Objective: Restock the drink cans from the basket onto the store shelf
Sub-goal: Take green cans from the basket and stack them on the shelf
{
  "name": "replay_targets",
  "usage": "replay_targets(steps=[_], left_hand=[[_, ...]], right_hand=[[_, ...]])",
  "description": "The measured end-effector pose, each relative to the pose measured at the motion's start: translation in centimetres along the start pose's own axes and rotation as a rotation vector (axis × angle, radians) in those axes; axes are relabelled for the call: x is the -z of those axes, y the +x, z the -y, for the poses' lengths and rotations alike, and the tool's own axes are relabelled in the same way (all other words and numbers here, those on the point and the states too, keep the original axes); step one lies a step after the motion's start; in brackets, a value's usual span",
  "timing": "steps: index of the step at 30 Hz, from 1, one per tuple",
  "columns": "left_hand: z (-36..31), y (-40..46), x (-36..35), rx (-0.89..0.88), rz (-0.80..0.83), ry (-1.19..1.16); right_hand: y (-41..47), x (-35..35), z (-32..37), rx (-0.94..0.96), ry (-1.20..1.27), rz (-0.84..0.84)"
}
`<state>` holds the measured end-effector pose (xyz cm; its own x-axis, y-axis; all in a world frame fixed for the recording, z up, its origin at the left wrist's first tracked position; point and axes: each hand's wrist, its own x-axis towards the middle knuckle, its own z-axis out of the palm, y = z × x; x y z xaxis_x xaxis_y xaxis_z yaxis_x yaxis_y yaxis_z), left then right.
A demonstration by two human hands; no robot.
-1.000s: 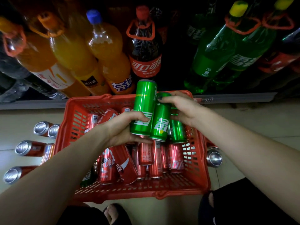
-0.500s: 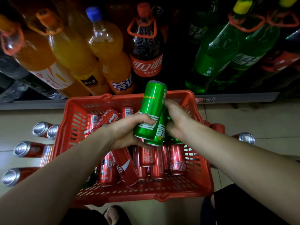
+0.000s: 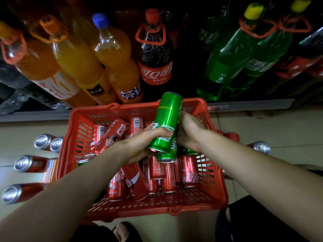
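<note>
Above the middle of the red basket the left hand is wrapped around the lower half of a slim green can. The can's long axis runs steeply up and slightly right, its top toward the shelf edge just beyond the basket's far rim. A second green can sits right behind and below the first, on much the same tilt, with its silver end pointing down into the basket. The right hand is closed against the right side of these cans; which one it grips cannot be told.

Inside the basket, red cans lie packed along the near half, mostly lengthwise toward the shelf, while a few at the far left corner lie crosswise. Left of the basket, more red cans lie on the pale floor with silver ends showing, and another can lies to its right. Beyond the basket, large orange bottles, a cola bottle and green bottles fill the shelf, leaving a dark gap just right of the cola bottle.
</note>
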<state>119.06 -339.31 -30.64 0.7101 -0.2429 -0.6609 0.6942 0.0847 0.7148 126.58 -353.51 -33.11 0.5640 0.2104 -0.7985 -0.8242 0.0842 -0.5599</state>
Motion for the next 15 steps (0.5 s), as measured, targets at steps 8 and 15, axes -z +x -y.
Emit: replay_targets(steps=[8,15], left_hand=[[1.4,0.5,-0.7,0.013,-0.030,0.066],[1.9,0.7,-1.2,0.031,-0.124,0.333]], right_hand=[[0.1,0.9,-1.3,-0.062,-0.115,-0.026],[1.3,4.1,-2.2,0.283,-1.260,-0.280]])
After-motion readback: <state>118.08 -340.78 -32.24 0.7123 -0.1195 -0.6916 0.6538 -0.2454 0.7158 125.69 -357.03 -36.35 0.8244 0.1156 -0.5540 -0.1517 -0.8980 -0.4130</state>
